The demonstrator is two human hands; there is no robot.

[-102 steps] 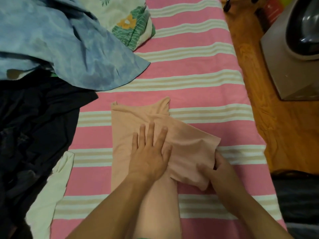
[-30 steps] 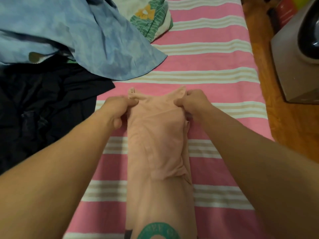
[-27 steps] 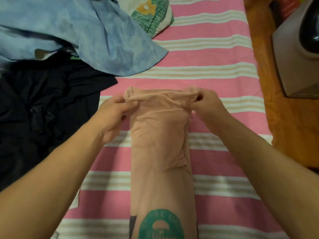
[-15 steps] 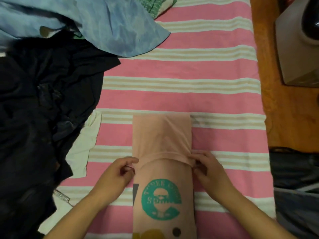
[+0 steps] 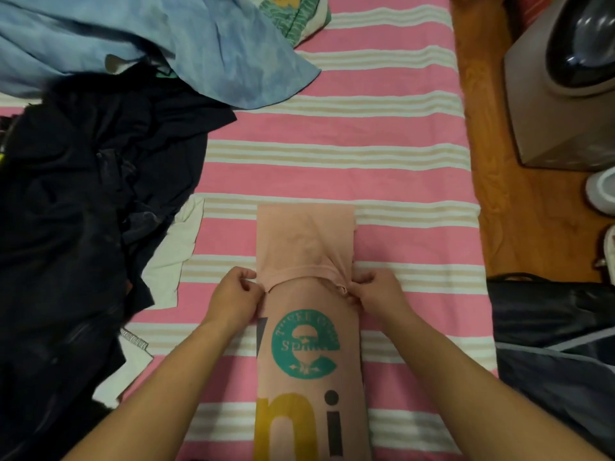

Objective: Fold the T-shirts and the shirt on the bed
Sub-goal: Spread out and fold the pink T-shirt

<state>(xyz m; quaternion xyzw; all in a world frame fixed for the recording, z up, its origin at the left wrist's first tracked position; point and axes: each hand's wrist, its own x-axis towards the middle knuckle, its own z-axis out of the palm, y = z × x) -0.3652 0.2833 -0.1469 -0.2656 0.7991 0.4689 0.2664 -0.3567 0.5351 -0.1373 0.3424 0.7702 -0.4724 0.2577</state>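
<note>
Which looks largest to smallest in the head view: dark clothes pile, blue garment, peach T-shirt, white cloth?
1. dark clothes pile
2. blue garment, cropped by the frame, so unsure
3. peach T-shirt, nearer the camera, runs off the bottom edge
4. white cloth, partly hidden

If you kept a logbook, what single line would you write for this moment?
step: folding peach T-shirt | left hand: pinches folded edge | right hand: pinches opposite edge | surface: striped bed

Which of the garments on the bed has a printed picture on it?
The peach cotton T-shirt, gripped at both sides by the left hand and right hand. It shows a green round logo; the blue shirt and black clothes pile look plain.
</note>
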